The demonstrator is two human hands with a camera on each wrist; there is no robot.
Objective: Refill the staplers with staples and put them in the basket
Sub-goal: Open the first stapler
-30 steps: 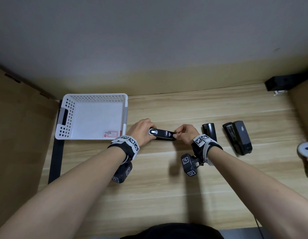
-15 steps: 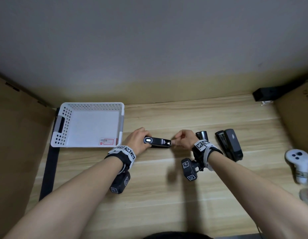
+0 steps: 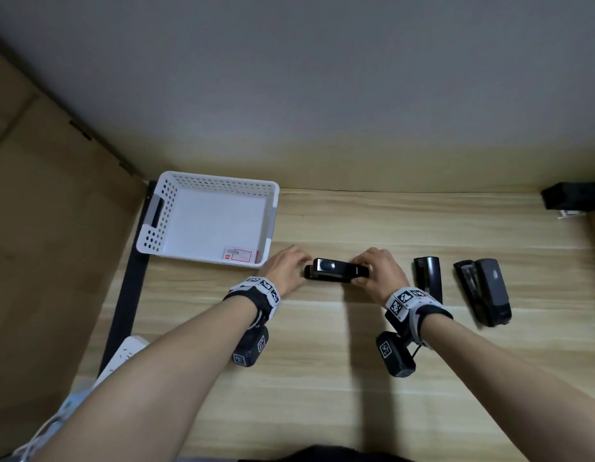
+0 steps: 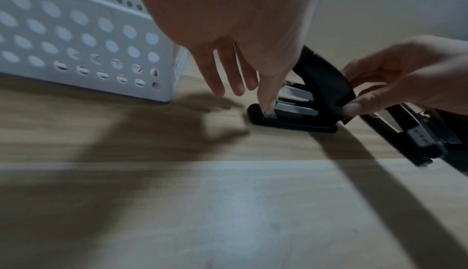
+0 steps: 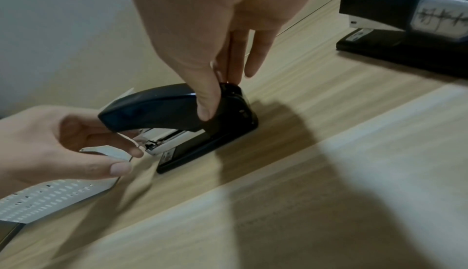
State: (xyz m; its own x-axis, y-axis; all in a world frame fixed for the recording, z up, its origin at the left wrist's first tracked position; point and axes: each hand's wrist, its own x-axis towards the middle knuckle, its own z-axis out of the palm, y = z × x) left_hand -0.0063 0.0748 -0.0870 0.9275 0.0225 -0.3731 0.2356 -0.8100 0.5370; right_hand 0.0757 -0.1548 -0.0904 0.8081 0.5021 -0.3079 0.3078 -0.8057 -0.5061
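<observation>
A black stapler (image 3: 334, 271) lies on the wooden table (image 3: 322, 378) between my hands, its top cover (image 5: 152, 107) raised off the metal magazine (image 4: 295, 103). My right hand (image 3: 361, 275) pinches the stapler's rear end with thumb and fingers (image 5: 206, 101). My left hand (image 3: 301, 265) is at the front end with its fingers straight, and the index fingertip (image 4: 266, 103) touches the magazine's tip. The white perforated basket (image 3: 166, 208) stands just left of my left hand, with only a label inside.
Two more black staplers (image 3: 427, 278) (image 3: 486, 295) lie right of my right hand; one (image 5: 405, 29) shows in the right wrist view. A white power strip (image 3: 126, 355) lies at the table's left edge, and a black box (image 3: 569, 195) sits far right by the wall.
My left hand has let go of the stapler's front end, and its fingers now point at the tip. My right hand has stayed on the rear end. The head camera has shifted.
</observation>
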